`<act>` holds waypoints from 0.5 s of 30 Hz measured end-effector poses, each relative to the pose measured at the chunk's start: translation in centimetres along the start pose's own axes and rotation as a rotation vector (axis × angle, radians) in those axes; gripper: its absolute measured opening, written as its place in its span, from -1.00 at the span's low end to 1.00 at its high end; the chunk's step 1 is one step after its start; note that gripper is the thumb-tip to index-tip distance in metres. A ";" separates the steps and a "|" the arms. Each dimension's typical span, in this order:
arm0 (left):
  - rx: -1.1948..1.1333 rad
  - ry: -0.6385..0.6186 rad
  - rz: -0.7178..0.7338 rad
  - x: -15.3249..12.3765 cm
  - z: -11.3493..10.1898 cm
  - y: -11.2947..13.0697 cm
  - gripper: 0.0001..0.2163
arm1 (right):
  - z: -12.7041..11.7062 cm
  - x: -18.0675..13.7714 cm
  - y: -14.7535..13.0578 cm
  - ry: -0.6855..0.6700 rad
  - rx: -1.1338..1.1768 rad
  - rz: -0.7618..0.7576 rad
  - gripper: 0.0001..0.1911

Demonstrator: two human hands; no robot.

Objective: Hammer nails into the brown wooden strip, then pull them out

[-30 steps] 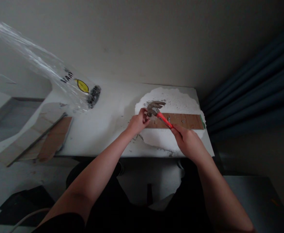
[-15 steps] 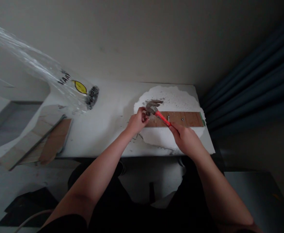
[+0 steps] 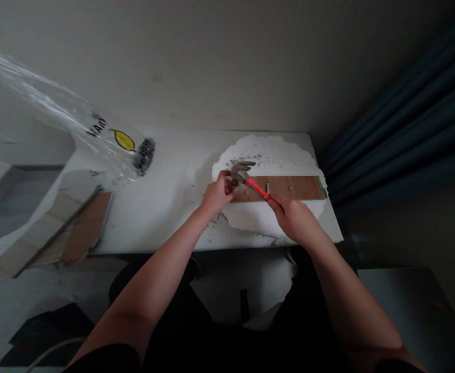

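My right hand (image 3: pixel 293 217) is closed round the red handle of a claw hammer (image 3: pixel 246 177), whose grey head sits just over the left end of a brown wooden plank (image 3: pixel 289 187). The plank lies on a white foam sheet (image 3: pixel 274 153) with ragged edges on the white table (image 3: pixel 165 202). My left hand (image 3: pixel 217 192) is pinched shut at the plank's left end, right beside the hammer head; what its fingers hold is too small to make out.
A clear plastic bag (image 3: pixel 106 137) with a yellow label lies at the table's back left. Wooden boards (image 3: pixel 64 225) lean at the left edge. Dark blue curtains (image 3: pixel 398 140) hang on the right. Grey specks and debris dot the foam.
Both hands and the hammer stay at the plank's left end; the hammer head has shifted only slightly. The view has drifted a little.
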State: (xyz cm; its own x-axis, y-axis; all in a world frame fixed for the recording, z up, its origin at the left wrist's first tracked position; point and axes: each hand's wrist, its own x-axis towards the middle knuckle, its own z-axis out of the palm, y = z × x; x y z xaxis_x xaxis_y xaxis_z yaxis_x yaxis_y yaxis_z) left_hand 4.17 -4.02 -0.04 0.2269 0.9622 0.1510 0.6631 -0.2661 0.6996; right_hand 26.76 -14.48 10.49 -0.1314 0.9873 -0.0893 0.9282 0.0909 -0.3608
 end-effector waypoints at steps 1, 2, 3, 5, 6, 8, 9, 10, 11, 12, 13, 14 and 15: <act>-0.006 -0.004 0.000 0.0 0.0 0.0 -0.55 | 0.0 0.0 0.0 0.012 0.009 -0.003 -0.55; -0.012 -0.012 0.004 0.0 0.0 0.0 -0.55 | 0.0 0.0 0.0 0.035 0.022 0.000 -0.54; -0.018 -0.019 0.007 0.0 0.0 0.1 -0.55 | 0.0 0.0 0.0 0.055 0.033 0.006 -0.53; -0.018 -0.022 0.010 0.0 0.0 0.1 -0.55 | 0.1 0.0 0.0 0.046 0.039 0.013 -0.53; -0.014 -0.016 0.008 0.0 -0.1 0.1 -0.56 | 0.1 0.1 0.0 0.026 0.039 0.010 -0.53; -0.010 -0.004 0.005 -0.1 -0.1 0.1 -0.58 | 0.1 0.1 0.1 0.001 0.046 -0.012 -0.55; -0.013 -0.002 0.006 -0.1 0.0 0.1 -0.58 | 0.1 0.1 0.2 0.010 0.055 -0.020 -0.55; -0.019 -0.004 0.010 -0.1 0.0 0.1 -0.58 | 0.0 0.1 0.2 0.029 0.065 -0.022 -0.54; -0.025 -0.005 0.015 -0.1 0.0 0.0 -0.58 | 0.0 0.1 0.3 0.051 0.073 -0.020 -0.54; -0.031 -0.007 0.019 -0.1 0.0 0.0 -0.57 | -0.1 0.2 0.3 0.060 0.071 -0.014 -0.54; -0.034 -0.008 0.024 -0.1 0.0 0.0 -0.57 | -0.1 0.2 0.4 0.052 0.061 -0.011 -0.54; -0.036 -0.007 0.026 -0.1 0.0 0.0 -0.58 | -0.1 0.2 0.4 0.036 0.048 -0.010 -0.55; -0.037 -0.007 0.025 -0.1 0.0 0.0 -0.58 | -0.1 0.2 0.5 0.021 0.034 -0.010 -0.56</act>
State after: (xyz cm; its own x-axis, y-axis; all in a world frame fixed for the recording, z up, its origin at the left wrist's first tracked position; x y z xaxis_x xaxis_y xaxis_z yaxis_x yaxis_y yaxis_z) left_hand 4.13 -4.15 0.00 0.2482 0.9546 0.1644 0.6305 -0.2881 0.7208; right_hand 27.19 -14.21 10.35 -0.1326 0.9889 -0.0666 0.9145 0.0962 -0.3929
